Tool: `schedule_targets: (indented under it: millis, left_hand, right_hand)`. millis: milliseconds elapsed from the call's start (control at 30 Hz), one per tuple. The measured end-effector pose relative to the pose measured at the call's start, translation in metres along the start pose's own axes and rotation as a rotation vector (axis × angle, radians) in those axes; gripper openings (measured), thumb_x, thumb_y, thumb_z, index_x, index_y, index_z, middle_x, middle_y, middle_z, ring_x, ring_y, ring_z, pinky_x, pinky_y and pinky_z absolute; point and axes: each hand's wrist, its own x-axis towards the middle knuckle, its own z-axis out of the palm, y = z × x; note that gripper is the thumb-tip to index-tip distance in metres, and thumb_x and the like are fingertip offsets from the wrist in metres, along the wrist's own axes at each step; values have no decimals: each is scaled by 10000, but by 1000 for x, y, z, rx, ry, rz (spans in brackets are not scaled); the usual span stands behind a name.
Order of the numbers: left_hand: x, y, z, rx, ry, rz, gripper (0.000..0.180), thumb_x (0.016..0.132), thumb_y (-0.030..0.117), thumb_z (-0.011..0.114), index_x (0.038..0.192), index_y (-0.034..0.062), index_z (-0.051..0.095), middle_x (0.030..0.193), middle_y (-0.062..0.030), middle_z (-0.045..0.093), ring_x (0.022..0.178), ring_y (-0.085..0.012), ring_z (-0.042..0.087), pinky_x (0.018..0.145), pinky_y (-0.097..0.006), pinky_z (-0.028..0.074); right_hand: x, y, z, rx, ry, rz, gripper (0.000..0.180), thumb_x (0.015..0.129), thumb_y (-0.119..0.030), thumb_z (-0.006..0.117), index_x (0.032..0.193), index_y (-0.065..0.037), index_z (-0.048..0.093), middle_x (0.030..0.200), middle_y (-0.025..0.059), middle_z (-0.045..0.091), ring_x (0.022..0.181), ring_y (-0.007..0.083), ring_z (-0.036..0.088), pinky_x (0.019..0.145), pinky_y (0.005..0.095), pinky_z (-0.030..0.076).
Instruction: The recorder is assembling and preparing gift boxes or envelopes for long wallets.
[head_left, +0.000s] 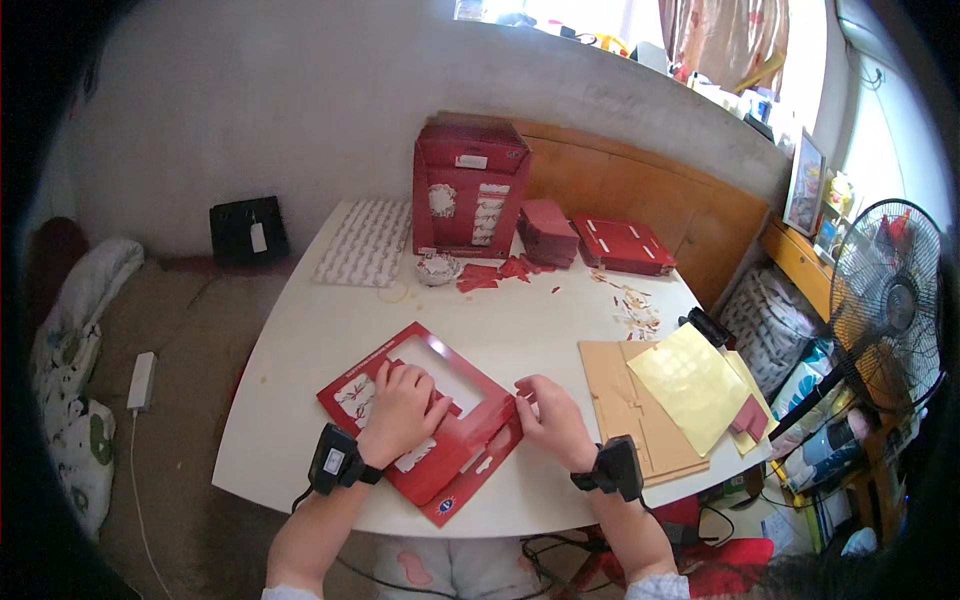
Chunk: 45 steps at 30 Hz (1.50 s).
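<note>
A flat red cardboard package (425, 490) with a cut-out window lies turned at an angle on the white table in front of me. My left hand (402, 405) rests on its middle, fingers bent and closed over a raised red flap beside the window. The fingertips are partly hidden. At the package's right corner, my right hand (553, 418) has its thumb and fingers curled together at the edge, seemingly pinching it. Black devices are strapped round both my wrists.
A tall red box (470, 190), white moulded tray (365, 243), small round bowl (437, 267), and red card stacks (548, 232) stand at the back. Scraps (635, 312) lie at right. Brown cardboard (612, 400) and yellow sheets (690, 385) lie right of my hands; a fan (890, 290) stands beyond.
</note>
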Motion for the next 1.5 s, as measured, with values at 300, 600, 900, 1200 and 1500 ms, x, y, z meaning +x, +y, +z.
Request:
schedule_targets:
  millis: [300, 600, 900, 1200, 1500]
  left_hand:
    - [3, -16, 0, 280, 117, -342, 290, 756, 245, 513, 864, -24, 517, 912, -155, 492, 933, -299, 434, 911, -483, 249]
    - [8, 11, -15, -282, 49, 247, 278, 695, 190, 592, 888, 23, 482, 979, -147, 483, 944, -305, 450, 877, -397, 315]
    - [-4, 5, -2, -50, -122, 326, 307, 692, 142, 533, 969, 18, 487, 1076, -170, 441, 1096, -318, 363, 935, -474, 252]
    - [-6, -12, -2, 31, -182, 189, 366, 600, -14, 509, 964, 2, 479, 1133, -184, 393, 1106, -327, 354, 946, -470, 254]
    - [-6, -8, 1, 174, 79, 84, 235, 683, 87, 488, 897, -10, 480, 1070, -206, 427, 1070, -362, 379, 900, -514, 273]
  right_hand:
    - [-1, 3, 5, -77, 23, -75, 162, 745, -97, 492, 878, -6, 491, 835, 135, 542, 782, 281, 521, 694, 352, 421]
    - [-1, 3, 2, -121, 6, -101, 152, 746, -100, 490, 865, -5, 490, 814, 138, 540, 777, 280, 518, 691, 354, 419]
    - [5, 4, -4, -113, 117, -121, 89, 749, -85, 504, 807, -23, 529, 758, 110, 552, 756, 255, 533, 652, 333, 425]
    - [5, 7, 1, -107, 104, -91, 84, 743, -91, 512, 783, -21, 538, 728, 113, 552, 744, 258, 531, 664, 340, 416]
    - [5, 7, 2, -106, 108, -109, 88, 741, -101, 516, 765, -21, 545, 718, 109, 556, 718, 256, 535, 645, 336, 424]
